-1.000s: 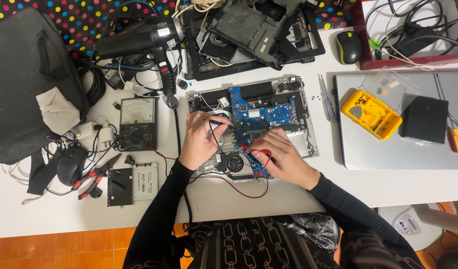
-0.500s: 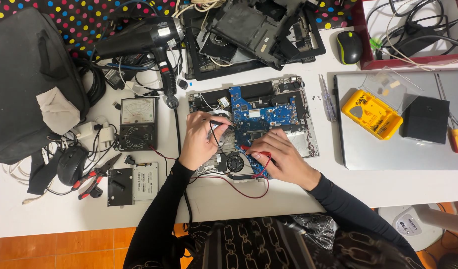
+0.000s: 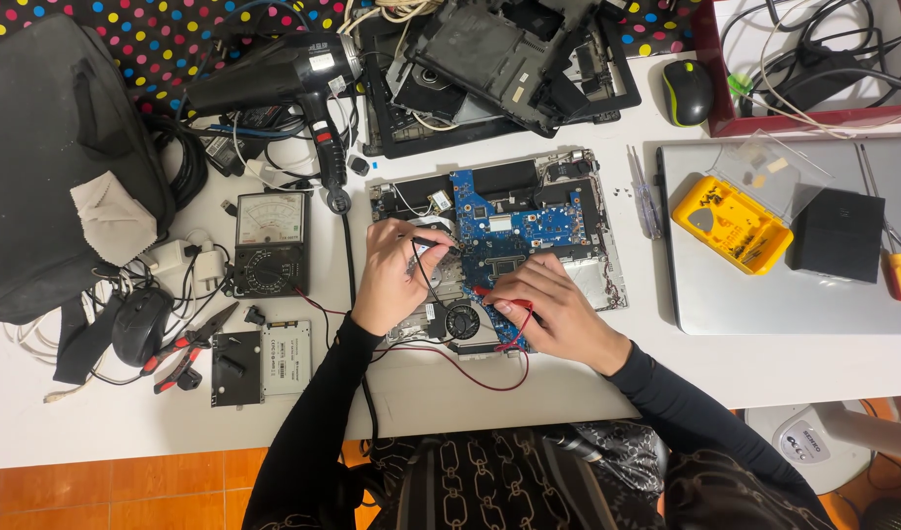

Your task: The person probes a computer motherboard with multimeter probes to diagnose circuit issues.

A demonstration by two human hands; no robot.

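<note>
I have both arms in black sleeves reaching forward, forearms angled in toward each other. My left hand [image 3: 391, 270] sits palm down, fingers curled and pinched tight at the tips. My right hand [image 3: 548, 304] lies just beside it, slightly nearer me, fingers bent and pinched too, knuckles up.

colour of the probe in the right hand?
Red probe, held by the right hand; head view.
</note>
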